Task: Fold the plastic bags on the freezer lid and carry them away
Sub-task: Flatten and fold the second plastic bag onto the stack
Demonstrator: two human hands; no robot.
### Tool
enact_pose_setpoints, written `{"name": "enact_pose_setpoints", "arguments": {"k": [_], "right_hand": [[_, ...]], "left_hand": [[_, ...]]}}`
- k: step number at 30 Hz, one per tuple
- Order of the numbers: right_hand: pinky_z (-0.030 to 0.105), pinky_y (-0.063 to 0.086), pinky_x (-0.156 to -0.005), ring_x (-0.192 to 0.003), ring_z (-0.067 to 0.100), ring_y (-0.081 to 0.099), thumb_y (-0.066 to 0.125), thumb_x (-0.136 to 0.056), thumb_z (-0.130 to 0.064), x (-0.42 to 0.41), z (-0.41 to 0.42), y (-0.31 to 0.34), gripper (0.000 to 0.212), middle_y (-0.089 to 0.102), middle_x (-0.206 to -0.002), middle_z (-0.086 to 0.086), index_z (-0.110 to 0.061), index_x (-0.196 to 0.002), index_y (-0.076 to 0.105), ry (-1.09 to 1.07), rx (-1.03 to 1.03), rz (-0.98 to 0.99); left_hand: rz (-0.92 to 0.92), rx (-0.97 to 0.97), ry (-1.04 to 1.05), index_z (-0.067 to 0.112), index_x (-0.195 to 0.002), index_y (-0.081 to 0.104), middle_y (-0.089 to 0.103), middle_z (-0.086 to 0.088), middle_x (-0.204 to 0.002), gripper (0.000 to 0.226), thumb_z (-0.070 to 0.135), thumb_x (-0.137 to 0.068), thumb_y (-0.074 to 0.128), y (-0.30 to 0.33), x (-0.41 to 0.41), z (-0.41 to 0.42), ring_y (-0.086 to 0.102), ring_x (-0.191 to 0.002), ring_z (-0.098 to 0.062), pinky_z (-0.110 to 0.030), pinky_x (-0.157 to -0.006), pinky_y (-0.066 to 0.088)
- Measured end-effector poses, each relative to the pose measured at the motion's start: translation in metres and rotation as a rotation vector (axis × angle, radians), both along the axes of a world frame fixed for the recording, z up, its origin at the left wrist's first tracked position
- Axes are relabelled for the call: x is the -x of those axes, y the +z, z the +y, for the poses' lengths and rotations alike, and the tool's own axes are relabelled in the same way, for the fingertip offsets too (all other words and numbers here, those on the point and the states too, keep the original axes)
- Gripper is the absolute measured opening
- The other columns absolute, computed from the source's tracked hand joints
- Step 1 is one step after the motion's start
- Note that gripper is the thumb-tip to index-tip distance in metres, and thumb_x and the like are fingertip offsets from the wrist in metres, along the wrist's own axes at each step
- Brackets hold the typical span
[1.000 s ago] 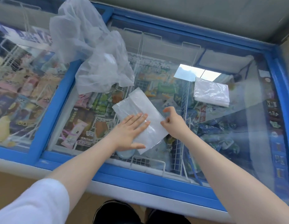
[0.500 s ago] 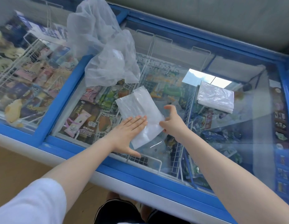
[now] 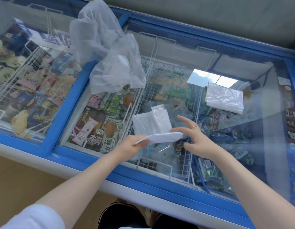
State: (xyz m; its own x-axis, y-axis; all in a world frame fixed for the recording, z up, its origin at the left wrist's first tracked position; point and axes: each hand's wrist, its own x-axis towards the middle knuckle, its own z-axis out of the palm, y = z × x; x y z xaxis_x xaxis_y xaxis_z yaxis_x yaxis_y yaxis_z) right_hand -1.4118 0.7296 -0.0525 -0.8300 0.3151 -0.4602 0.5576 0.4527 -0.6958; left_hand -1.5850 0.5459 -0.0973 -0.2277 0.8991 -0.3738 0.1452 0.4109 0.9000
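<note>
The half-folded plastic bag [image 3: 157, 128] was lifted just off the glass freezer lid [image 3: 242, 146], near edge pinched in the left hand [image 3: 132, 145], while the right hand [image 3: 195, 139] touched the fold with fingers loosely spread, crumpled bags [image 3: 108, 52] behind, folded stack [image 3: 224, 98] off right.

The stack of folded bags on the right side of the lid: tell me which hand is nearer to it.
Right. The right hand is just below-left of the stack of folded bags, apart from it. The left hand is farther left, gripping the folded bag.
</note>
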Motion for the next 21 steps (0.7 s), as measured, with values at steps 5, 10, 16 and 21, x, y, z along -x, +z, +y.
{"name": "enact_pose_setpoints", "arguments": {"k": [5, 10, 16, 21], "right_hand": [[0.016, 0.042, -0.081, -0.102, 0.012, 0.056, 0.059, -0.09, -0.015, 0.024, -0.013, -0.022, 0.021, 0.059, -0.11, -0.009, -0.015, -0.11, 0.066, -0.117, -0.047, 0.126], [0.022, 0.032, -0.059, -0.067, 0.032, 0.047, 0.051, -0.094, -0.02, 0.031, -0.018, -0.033, 0.031, 0.054, -0.069, 0.022, 0.009, -0.084, 0.058, -0.29, -0.201, 0.101], [0.035, 0.027, -0.057, -0.058, 0.02, 0.041, 0.038, -0.099, -0.023, 0.045, -0.018, -0.034, 0.034, 0.046, -0.062, 0.004, -0.016, -0.066, 0.039, -0.337, -0.218, 0.005], [0.031, 0.02, -0.051, -0.057, 0.02, 0.033, 0.031, -0.099, -0.027, 0.062, -0.014, -0.04, 0.039, 0.036, -0.059, 0.002, -0.014, -0.062, 0.027, -0.439, -0.313, -0.134]], "left_hand": [[-0.088, -0.002, 0.168, 0.038, -0.101, 0.064, 0.068, 0.009, -0.104, 0.021, 0.024, -0.096, 0.048, 0.001, 0.008, 0.007, 0.062, -0.101, -0.009, -0.03, -0.091, 0.047], [-0.02, 0.06, 0.398, 0.018, -0.099, 0.063, 0.07, -0.005, -0.099, 0.016, 0.029, -0.086, 0.063, -0.006, 0.01, 0.012, 0.065, -0.095, -0.022, -0.046, -0.089, 0.05], [0.393, 0.099, 0.427, 0.003, -0.072, 0.051, 0.055, -0.011, -0.065, 0.031, 0.025, -0.093, 0.053, -0.008, 0.008, 0.017, 0.044, -0.058, -0.018, -0.028, -0.051, 0.028], [0.582, 0.128, 0.371, 0.013, -0.071, 0.041, 0.05, -0.006, -0.063, 0.027, 0.023, -0.094, 0.051, -0.007, 0.012, 0.026, 0.047, -0.061, -0.023, -0.035, -0.054, 0.032]]}}
